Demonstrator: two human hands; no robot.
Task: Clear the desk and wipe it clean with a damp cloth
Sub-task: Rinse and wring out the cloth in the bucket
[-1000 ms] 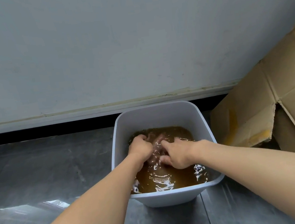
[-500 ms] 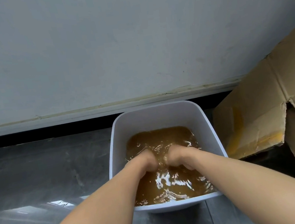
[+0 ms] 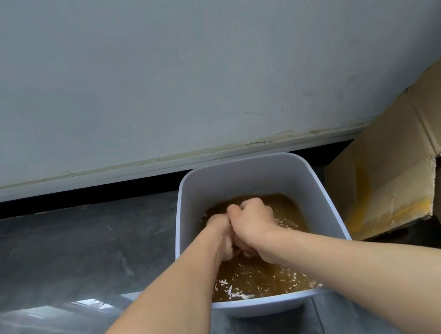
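I am in a plain utility corner, home or storeroom I cannot tell: a bare pale wall [image 3: 198, 56] with a scuffed skirting [image 3: 129, 170], a dark grey tiled floor [image 3: 70, 258], stained cardboard boxes [image 3: 400, 184] slumped at my right, and a white plastic tub [image 3: 243, 176] of brown water [image 3: 260, 280] standing on it.

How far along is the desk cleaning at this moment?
Done: unknown, as no desk is in view. In hand: the left hand and right hand squeeze a pinkish cloth in the tub of brown water. Left: wringing it out and wiping the desk.

Grey wall [image 3: 170, 60], dark tiled floor [image 3: 69, 250]
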